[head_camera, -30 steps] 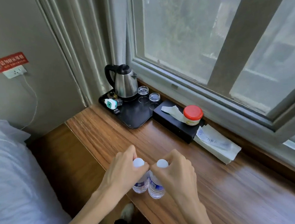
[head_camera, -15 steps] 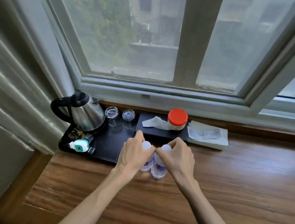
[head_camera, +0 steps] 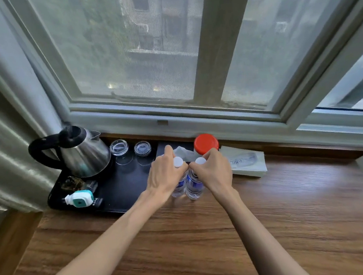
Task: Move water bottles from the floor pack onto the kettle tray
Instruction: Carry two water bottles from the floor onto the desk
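Two small clear water bottles with white caps and blue labels are side by side over the wooden counter, just right of the black kettle tray [head_camera: 123, 186]. My left hand [head_camera: 164, 178] grips the left bottle [head_camera: 180, 184] by its neck. My right hand [head_camera: 214, 171] grips the right bottle [head_camera: 194, 185] the same way. Both bottles are upright, bases at or just above the wood near the tray's right edge. On the tray stand a steel kettle [head_camera: 83, 155] and two upturned glasses [head_camera: 119, 148]. The floor pack is out of view.
A teal-and-white plug device [head_camera: 80, 198] and sachets lie on the tray's front left. Behind my hands are a black tissue box [head_camera: 165, 144], a red-lidded jar [head_camera: 206, 144] and a folded paper packet [head_camera: 246, 163]. The window frame and curtain [head_camera: 4, 152] border the counter.
Both hands have carried the bottles forward along the counter toward the window, up to the tray's right edge. The view has swung from the bed side to face the window.
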A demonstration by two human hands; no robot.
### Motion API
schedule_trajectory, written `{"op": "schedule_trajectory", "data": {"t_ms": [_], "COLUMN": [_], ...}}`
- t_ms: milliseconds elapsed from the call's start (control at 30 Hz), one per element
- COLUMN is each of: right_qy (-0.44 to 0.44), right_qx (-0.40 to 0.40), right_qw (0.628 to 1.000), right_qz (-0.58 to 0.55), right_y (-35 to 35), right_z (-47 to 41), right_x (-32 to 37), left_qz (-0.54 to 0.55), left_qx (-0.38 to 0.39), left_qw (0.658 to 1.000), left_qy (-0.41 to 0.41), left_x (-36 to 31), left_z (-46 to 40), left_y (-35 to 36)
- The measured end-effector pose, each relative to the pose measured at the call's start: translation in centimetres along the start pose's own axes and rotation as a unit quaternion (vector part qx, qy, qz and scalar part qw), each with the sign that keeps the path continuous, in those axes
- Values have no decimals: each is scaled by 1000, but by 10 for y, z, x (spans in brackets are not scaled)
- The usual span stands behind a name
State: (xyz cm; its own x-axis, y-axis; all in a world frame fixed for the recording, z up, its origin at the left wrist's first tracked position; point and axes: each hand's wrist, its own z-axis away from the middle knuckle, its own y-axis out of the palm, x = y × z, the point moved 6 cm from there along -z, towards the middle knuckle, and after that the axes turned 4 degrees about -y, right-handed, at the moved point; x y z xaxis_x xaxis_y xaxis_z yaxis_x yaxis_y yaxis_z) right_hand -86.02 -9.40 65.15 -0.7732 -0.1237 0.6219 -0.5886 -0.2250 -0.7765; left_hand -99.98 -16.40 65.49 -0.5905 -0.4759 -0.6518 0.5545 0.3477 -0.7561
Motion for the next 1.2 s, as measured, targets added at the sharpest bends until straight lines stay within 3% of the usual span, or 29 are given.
{"op": "schedule_trajectory", "data": {"t_ms": [467, 667, 833, 1033, 1200], "right_qy": [-26, -43, -58, -52, -11], "right_qx": [-37, -3, 6, 9, -7], "right_qw": [999, 999, 998, 998, 998], "right_qz": [-5, 27, 30, -16, -61], "right_y": [-2, -2, -5, -36, -86], "right_z": [-2, -2, 5, 29, 53], "right_x": [3, 0, -4, -27, -90], "left_qz": [12, 11, -34, -33, -25], "left_qx": [35, 43, 50, -33, 39], "left_qw": [999, 999, 998, 997, 991], "left_qy": [-15, -14, 8, 56, 125], "left_x": [2, 5, 3, -26, -78], "left_z": [-12, -14, -4, 31, 69], "left_y": [0, 2, -3, -15, 27]}}
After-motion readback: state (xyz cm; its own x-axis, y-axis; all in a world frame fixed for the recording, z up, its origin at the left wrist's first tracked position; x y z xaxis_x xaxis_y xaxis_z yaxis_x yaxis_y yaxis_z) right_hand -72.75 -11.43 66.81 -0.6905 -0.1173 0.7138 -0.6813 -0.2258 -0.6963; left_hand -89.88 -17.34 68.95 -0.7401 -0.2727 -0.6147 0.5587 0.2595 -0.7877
